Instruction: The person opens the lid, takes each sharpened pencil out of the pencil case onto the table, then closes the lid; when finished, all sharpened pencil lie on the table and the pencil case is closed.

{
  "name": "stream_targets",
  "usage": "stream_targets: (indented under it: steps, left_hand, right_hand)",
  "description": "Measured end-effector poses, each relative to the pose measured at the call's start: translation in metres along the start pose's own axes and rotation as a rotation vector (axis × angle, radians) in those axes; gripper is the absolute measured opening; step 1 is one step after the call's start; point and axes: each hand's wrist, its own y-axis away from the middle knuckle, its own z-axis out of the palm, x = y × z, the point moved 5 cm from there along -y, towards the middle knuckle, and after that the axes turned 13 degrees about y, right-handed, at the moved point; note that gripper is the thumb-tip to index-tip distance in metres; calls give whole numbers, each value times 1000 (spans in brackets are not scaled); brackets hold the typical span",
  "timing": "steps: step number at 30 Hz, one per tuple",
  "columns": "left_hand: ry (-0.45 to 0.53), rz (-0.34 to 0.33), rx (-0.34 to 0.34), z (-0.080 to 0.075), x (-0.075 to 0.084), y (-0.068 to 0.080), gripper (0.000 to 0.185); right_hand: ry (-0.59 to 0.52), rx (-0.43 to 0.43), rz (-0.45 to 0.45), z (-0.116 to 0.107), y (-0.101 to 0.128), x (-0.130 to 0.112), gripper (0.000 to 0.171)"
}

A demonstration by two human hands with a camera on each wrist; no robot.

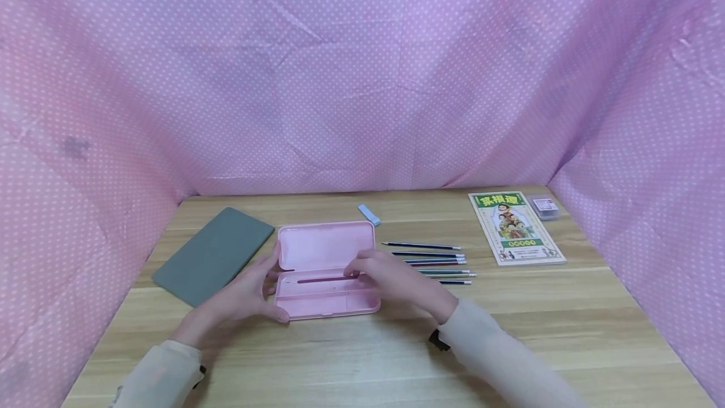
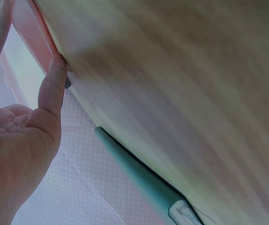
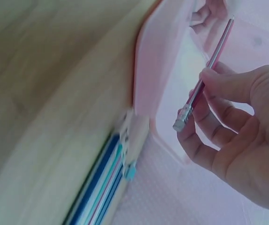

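A pink pencil case (image 1: 311,305) lies open on the table, its lid (image 1: 327,245) laid back and its tray divided into compartments. My left hand (image 1: 245,293) is at the case's left end, thumb by the front corner and fingers along the side; in the left wrist view a fairly straight finger (image 2: 52,86) touches the edge. Over the tray's rear compartment, my right hand (image 1: 385,272) pinches a dark red pencil (image 3: 212,58) between thumb and fingers. Its silvery eraser end points toward the palm side, and the shaft (image 1: 320,280) lies lengthwise along the case.
Several pencils (image 1: 427,255) lie in a row right of the case, partly behind my right hand. A grey-green notebook (image 1: 215,257) is at left. Behind the case is a small light-blue stick (image 1: 369,214). An illustrated book (image 1: 517,232) and a small clear box (image 1: 545,208) lie at right.
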Motion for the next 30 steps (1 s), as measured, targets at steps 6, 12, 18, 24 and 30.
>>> stream_targets:
  steps: [6,12,18,24,30]
  left_hand:
    - [-27,-4,3,-1,0,1,145]
    - [-18,-1,0,0,-1,1,145]
    - [-23,20,1,0,1,1,145]
    - [-21,7,2,0,2,0,145]
    - [-20,-5,1,0,1,0,145]
  right_hand:
    - [36,70,-41,-18,22,11,27]
    - [20,124,-78,-32,46,27,27]
    - [17,144,-89,-36,73,43,28]
    - [10,153,-89,-36,101,59,33]
    - [32,180,-96,-35,121,72,33]
